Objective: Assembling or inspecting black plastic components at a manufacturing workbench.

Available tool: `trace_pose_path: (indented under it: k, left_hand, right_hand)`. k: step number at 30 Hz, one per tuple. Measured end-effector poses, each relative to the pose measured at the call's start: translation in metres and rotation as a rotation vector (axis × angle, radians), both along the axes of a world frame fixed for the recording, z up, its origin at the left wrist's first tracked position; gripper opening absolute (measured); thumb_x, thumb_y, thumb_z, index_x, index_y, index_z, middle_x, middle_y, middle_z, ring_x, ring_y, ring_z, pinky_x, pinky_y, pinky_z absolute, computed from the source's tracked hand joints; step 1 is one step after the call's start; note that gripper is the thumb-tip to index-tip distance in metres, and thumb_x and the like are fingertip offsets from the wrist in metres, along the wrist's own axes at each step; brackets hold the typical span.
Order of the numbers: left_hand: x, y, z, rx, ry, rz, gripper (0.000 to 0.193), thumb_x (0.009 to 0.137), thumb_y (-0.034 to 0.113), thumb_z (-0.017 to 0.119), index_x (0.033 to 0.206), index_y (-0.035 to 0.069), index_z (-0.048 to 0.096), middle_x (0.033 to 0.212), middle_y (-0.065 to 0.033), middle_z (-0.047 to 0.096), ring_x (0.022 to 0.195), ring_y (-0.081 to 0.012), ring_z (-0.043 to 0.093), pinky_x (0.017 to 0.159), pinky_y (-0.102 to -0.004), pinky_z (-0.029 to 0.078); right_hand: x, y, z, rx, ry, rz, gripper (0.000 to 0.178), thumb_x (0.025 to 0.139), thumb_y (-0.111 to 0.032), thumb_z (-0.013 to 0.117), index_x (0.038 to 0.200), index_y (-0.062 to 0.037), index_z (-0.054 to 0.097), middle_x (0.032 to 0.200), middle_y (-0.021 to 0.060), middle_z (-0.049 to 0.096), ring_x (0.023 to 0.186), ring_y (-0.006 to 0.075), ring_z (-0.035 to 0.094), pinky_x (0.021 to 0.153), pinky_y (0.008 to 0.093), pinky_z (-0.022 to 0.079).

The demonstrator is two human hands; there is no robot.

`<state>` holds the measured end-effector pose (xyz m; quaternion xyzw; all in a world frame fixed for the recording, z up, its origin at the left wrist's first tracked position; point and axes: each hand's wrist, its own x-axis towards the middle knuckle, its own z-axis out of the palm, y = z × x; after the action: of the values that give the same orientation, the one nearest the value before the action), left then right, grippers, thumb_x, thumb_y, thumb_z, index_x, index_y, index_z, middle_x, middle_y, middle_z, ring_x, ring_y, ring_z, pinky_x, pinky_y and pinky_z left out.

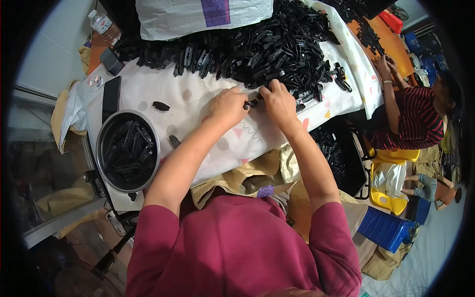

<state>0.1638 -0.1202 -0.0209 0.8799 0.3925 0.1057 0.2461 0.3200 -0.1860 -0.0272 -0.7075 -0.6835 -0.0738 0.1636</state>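
Observation:
Over the patterned white tablecloth, my left hand [225,107] pinches a small black plastic part [252,103]. My right hand [279,105] is closed at the part's other end, its fingertips partly hiding it. Just beyond both hands lies a large heap of similar black plastic parts [277,47], some with clip-like slots. One loose black piece [161,106] lies on the cloth to the left, and another [174,141] is beside my left forearm. A round metal bowl [100,171] at the left holds many more such parts.
A black phone [112,99] lies beyond the bowl, near a plastic bottle [103,25]. A white sack [173,20] stands behind the heap. At the right, a person in a striped shirt [413,116] handles black parts at an orange table [391,42]. Blue crates [383,228] stand lower right.

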Motion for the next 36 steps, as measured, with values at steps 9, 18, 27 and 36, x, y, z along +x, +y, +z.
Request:
trace_pose_path:
  k: [9,18,27,36]
  left_hand:
    - [-0.034,-0.008,0.032,-0.898,-0.899,0.455,0.032,0.076,0.017,0.069,0.099,0.002,0.054,0.084,-0.0052,0.059,0.079,-0.0153,0.059,0.066,-0.0292,0.050]
    - [-0.052,-0.050,0.065,-1.010,-1.378,0.097,0.037,0.089,0.033,0.050,0.104,-0.001,0.051,0.098,-0.0145,0.059,0.093,-0.0226,0.059,0.080,-0.0338,0.049]
    - [-0.059,-0.055,0.062,-0.581,-1.256,-0.110,0.058,0.084,0.044,0.054,0.111,-0.007,0.050,0.108,-0.0190,0.058,0.099,-0.0241,0.057,0.089,-0.0340,0.043]
    - [-0.067,-0.058,0.058,-0.707,-1.325,-0.084,0.042,0.077,0.018,0.068,0.107,-0.006,0.053,0.104,-0.0187,0.060,0.098,-0.0231,0.057,0.093,-0.0355,0.041]
  right_hand:
    - [-0.046,-0.041,0.048,0.031,1.641,0.017,0.026,0.085,0.000,0.050,0.111,-0.0035,0.048,0.095,0.0051,0.052,0.084,0.0124,0.054,0.058,0.0243,0.053]
    - [-0.086,-0.060,0.075,0.281,1.042,0.188,0.024,0.081,0.006,0.056,0.105,0.0042,0.053,0.087,0.0115,0.060,0.072,0.0175,0.063,0.061,0.0255,0.053]
    - [-0.088,-0.058,0.083,0.492,0.731,0.242,0.023,0.071,0.005,0.065,0.092,0.0011,0.058,0.079,0.0121,0.061,0.067,0.0238,0.062,0.057,0.0304,0.049]
    - [-0.085,-0.068,0.085,0.261,0.699,0.263,0.054,0.083,-0.031,0.059,0.121,0.0034,0.044,0.110,0.0201,0.050,0.093,0.0270,0.057,0.069,0.0306,0.053]
